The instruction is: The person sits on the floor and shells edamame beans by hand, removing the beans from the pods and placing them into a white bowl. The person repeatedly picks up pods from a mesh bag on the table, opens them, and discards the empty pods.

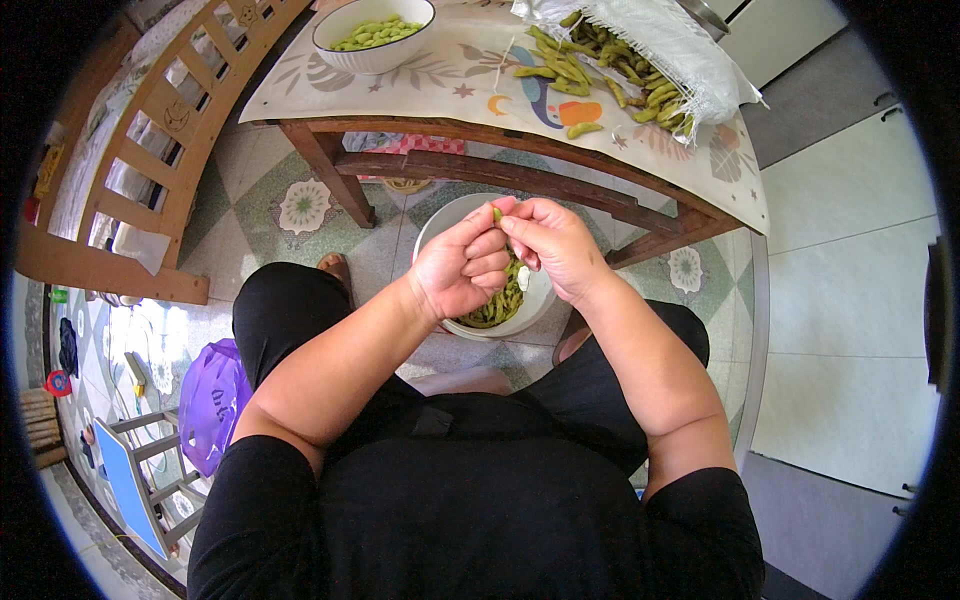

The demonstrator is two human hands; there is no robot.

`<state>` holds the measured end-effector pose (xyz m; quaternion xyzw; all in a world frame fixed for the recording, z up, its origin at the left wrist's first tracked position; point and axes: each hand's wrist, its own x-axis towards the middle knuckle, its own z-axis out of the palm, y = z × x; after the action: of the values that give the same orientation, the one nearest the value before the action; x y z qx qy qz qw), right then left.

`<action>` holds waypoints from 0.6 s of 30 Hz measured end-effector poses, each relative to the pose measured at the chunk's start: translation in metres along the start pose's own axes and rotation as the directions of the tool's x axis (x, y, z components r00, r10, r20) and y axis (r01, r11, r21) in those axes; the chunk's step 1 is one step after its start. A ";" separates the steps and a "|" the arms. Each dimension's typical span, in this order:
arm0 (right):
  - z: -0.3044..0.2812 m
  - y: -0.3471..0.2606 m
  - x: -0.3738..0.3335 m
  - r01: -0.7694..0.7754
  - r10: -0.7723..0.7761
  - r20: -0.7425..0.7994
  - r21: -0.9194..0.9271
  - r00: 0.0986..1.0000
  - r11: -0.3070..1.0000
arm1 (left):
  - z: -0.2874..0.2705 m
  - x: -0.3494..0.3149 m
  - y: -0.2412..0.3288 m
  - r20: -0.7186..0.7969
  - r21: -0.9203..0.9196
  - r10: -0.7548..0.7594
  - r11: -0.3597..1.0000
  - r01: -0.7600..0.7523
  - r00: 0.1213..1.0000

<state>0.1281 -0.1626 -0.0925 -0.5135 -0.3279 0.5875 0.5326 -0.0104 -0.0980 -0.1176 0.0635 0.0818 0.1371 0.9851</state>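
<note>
My left hand (463, 265) is closed, its fingers curled in and its thumb and forefinger pinching a small green soybean pod (497, 214). From the other side my right hand (553, 245) pinches the same pod between thumb and fingertips. Most of the pod is hidden by the fingers. Both hands are held over a white bucket (541, 296) on the floor between my legs. Green pods or empty hulls (492, 312) lie inside it, with a small white piece (523, 279) among them.
A low wooden table (455, 128) stands ahead. On its patterned cloth are a white bowl (372, 60) of shelled green beans and a white woven sack (715, 75) spilling pods (566, 68). A purple bag (214, 410) and a blue-topped stool (128, 490) are at the left.
</note>
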 end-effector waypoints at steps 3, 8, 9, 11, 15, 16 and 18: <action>0.002 -0.003 -0.001 0.026 -0.027 -0.023 -0.021 0.999 0.999 | -0.002 0.001 0.001 0.009 -0.063 0.005 0.998 -0.005 1.000; -0.003 -0.001 0.004 0.104 -0.121 -0.060 -0.235 0.991 0.966 | 0.005 -0.002 0.009 -0.095 0.036 0.067 0.997 -0.064 0.993; -0.004 0.001 0.004 0.095 -0.126 -0.087 -0.295 0.988 0.951 | 0.005 -0.001 0.011 -0.076 0.045 0.070 0.997 -0.067 0.995; -0.006 0.006 0.004 0.080 -0.150 -0.147 -0.399 0.978 0.914 | 0.020 -0.002 0.022 -0.185 0.043 0.100 0.995 -0.094 0.978; -0.002 0.011 0.008 0.204 -0.277 -0.088 -0.472 0.957 0.858 | 0.054 0.000 0.080 -0.271 0.245 0.455 0.885 -0.396 0.848; -0.007 0.012 0.007 0.190 -0.241 -0.034 -0.513 0.970 0.837 | 0.072 0.005 0.094 -0.322 0.207 0.566 0.825 -0.526 0.759; -0.006 0.004 0.002 0.205 -0.256 -0.024 -0.529 0.966 0.824 | 0.098 0.012 0.126 -0.262 0.302 0.740 0.673 -0.676 0.620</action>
<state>0.1325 -0.1624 -0.0982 -0.6220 -0.5093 0.3829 0.4550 -0.0139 0.0156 -0.0047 0.1498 0.2420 0.5165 0.8076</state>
